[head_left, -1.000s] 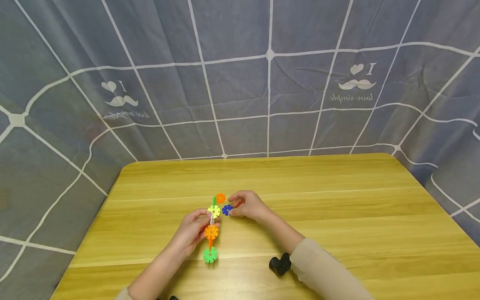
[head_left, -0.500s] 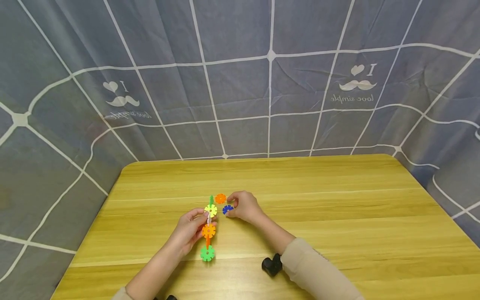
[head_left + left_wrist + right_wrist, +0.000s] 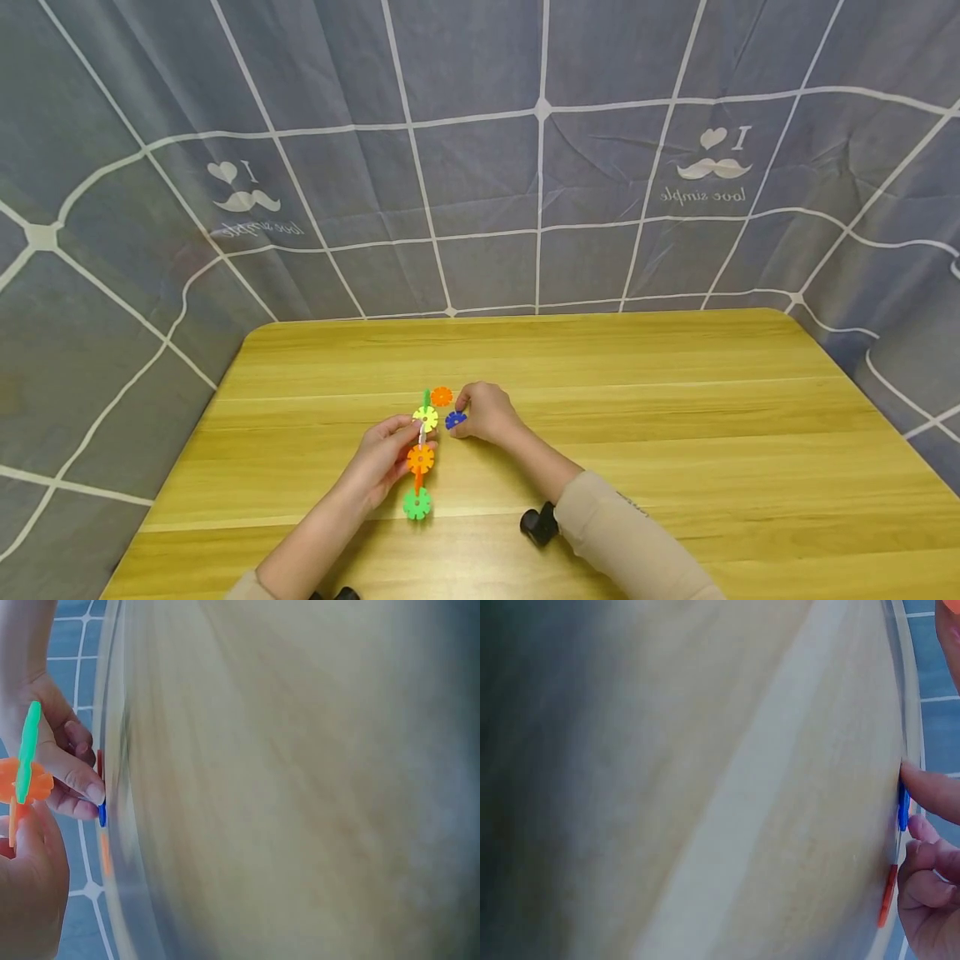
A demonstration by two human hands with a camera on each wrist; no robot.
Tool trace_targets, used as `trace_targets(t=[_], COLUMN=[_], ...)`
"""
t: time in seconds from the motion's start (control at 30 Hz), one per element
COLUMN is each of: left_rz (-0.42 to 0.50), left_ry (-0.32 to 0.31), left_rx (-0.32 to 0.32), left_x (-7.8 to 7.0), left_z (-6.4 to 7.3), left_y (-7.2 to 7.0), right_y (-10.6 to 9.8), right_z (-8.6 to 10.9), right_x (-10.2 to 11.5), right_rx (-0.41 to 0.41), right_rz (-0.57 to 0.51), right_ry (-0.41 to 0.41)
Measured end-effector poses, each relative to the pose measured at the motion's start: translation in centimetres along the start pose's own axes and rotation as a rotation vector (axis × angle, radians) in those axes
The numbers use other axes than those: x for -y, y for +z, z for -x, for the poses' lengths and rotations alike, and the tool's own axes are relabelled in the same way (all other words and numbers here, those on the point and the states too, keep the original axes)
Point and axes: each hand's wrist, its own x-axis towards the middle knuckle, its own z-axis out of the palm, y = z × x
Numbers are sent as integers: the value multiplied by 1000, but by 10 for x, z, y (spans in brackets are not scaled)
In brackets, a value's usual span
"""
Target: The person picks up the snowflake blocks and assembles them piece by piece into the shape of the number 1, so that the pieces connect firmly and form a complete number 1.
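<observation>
My right hand has narrowed over the last second. My forefinger stood well clear of the blue notched disc, with only my thumb at its edge; now the forefinger has come down too, and I pinch the disc between thumb and forefinger, the gap just its width. My right sleeve has swung a little toward my left, and the black fitting beside it has shifted along.

The blue disc itself has hardly moved: it lies flat on the table, just right of the yellow disc, not yet lifted as far as I can tell. The loose orange disc beyond it lies where it did.

My left hand grips the chain of discs, thumb near the yellow and white links, fingers curled behind. The chain wavered slightly toward me and back, yet its links are the same: edge-on green farthest, then yellow, white, orange, red-orange, and the near green disc.

So I judge the work has gained a hold on one more piece, not another link: the blue disc is apart from the chain.
</observation>
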Motion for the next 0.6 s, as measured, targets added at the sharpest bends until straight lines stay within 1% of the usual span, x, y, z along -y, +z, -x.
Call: trace_targets(t=[0.07, 0.17, 0.3, 0.43, 0.53, 0.6], left_rz=[-2, -14, -20, -19, -23, -25], left_ry=[-2, 1, 10, 5, -2, 3], left_rx=[8, 4, 10, 1, -18, -16], left_x=[0, 0, 0, 1, 1, 1], left_z=[0, 0, 1, 1, 1, 1], left_y=[0, 1, 2, 3, 4, 4], right_y=[0, -1, -1, -1, 0, 0], right_z=[0, 0, 1, 0, 0, 0], right_x=[0, 0, 0, 0, 0, -2], right_rx=[8, 13, 13, 22, 34, 41], right_rz=[-9, -18, -8, -10, -30, -66], right_ry=[6, 11, 16, 23, 28, 33])
